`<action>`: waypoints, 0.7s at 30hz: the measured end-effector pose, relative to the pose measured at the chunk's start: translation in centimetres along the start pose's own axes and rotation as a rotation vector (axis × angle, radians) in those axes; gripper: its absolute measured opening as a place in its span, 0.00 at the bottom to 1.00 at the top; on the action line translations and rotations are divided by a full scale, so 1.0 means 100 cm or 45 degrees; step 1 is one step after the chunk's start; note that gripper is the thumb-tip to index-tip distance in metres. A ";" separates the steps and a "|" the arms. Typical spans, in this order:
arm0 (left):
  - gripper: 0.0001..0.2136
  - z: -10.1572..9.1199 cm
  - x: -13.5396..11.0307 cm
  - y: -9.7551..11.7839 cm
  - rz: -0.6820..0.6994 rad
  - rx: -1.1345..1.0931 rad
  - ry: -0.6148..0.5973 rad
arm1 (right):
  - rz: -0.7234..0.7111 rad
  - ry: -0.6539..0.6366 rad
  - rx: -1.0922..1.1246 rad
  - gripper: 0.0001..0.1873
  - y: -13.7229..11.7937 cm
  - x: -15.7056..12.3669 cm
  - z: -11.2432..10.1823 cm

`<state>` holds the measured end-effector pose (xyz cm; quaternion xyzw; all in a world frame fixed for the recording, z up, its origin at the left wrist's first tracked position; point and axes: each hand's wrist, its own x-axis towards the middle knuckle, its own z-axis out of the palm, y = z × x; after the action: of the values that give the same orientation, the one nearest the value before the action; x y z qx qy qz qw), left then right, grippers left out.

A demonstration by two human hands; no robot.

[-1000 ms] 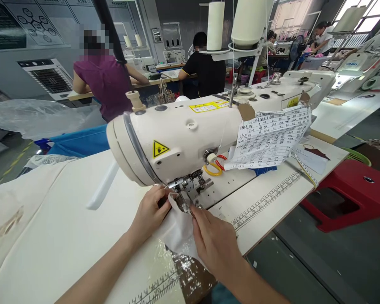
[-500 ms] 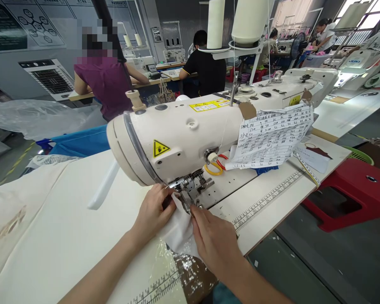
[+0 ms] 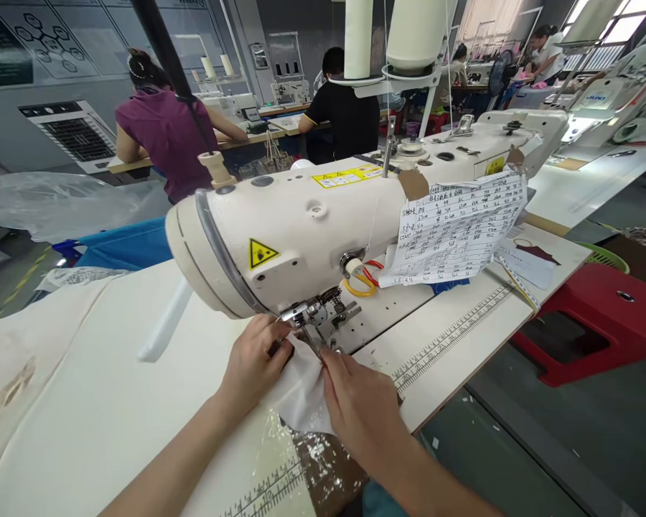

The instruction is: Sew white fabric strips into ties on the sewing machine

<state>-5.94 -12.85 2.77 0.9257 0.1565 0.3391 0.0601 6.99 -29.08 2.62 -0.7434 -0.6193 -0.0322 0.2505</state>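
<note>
A cream sewing machine (image 3: 312,222) stands on a white table (image 3: 102,388). A small piece of white cloth (image 3: 300,384) lies under its needle and presser foot (image 3: 315,334). My left hand (image 3: 253,362) pinches the cloth's left edge just beside the presser foot, fingers closed on it. My right hand (image 3: 363,409) presses and grips the cloth's right side, fingertips close to the needle. The part of the cloth under my right palm is hidden.
A handwritten paper sheet (image 3: 457,230) is taped to the machine arm. A ruler strip (image 3: 452,337) runs along the table's front edge. A red plastic stool (image 3: 592,323) stands at right. Two people (image 3: 166,133) sit at machines behind, and thread cones (image 3: 414,32) stand above.
Both hands have stayed on the cloth at the needle, shifting only slightly with it. The camera view has moved a little, so the machine sits a bit more to the left.
</note>
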 end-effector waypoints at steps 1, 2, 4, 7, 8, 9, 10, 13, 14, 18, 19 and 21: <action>0.05 0.000 0.001 0.001 0.064 0.043 0.017 | -0.007 0.010 -0.026 0.16 -0.001 0.001 0.000; 0.05 0.000 0.001 0.002 0.131 0.088 0.033 | -0.014 0.026 -0.059 0.16 -0.002 0.001 0.001; 0.05 0.000 0.002 0.003 0.248 0.165 0.041 | -0.031 0.058 -0.117 0.18 -0.004 0.001 0.002; 0.06 -0.002 0.004 0.004 0.317 0.166 -0.010 | -0.032 0.102 -0.153 0.18 -0.006 -0.002 0.002; 0.06 -0.003 0.004 0.004 0.306 0.123 -0.042 | -0.026 0.110 -0.152 0.17 -0.005 -0.005 0.001; 0.07 -0.005 0.004 0.003 0.287 0.066 -0.085 | -0.020 0.110 -0.135 0.17 -0.005 -0.009 0.000; 0.08 -0.008 0.005 0.002 0.263 0.006 -0.137 | -0.019 0.112 -0.096 0.16 -0.004 -0.015 -0.003; 0.16 -0.019 0.005 0.003 0.202 -0.117 -0.318 | -0.015 0.029 0.167 0.15 0.002 -0.042 -0.013; 0.19 -0.022 0.004 0.004 0.190 -0.123 -0.365 | 0.005 -0.026 0.268 0.15 0.004 -0.052 -0.016; 0.19 -0.022 0.001 0.022 0.126 0.043 -0.417 | 0.092 -0.153 0.425 0.17 0.009 -0.086 -0.026; 0.17 -0.019 -0.001 0.028 0.102 0.114 -0.409 | 0.084 -0.163 0.421 0.17 0.011 -0.090 -0.027; 0.15 -0.012 -0.005 0.039 0.077 0.247 -0.369 | 0.048 -0.166 0.393 0.18 0.013 -0.095 -0.030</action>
<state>-6.10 -16.72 4.30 0.9707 0.1502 0.1869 -0.0177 6.77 -39.05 1.36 -0.7081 -0.6177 0.1165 0.3217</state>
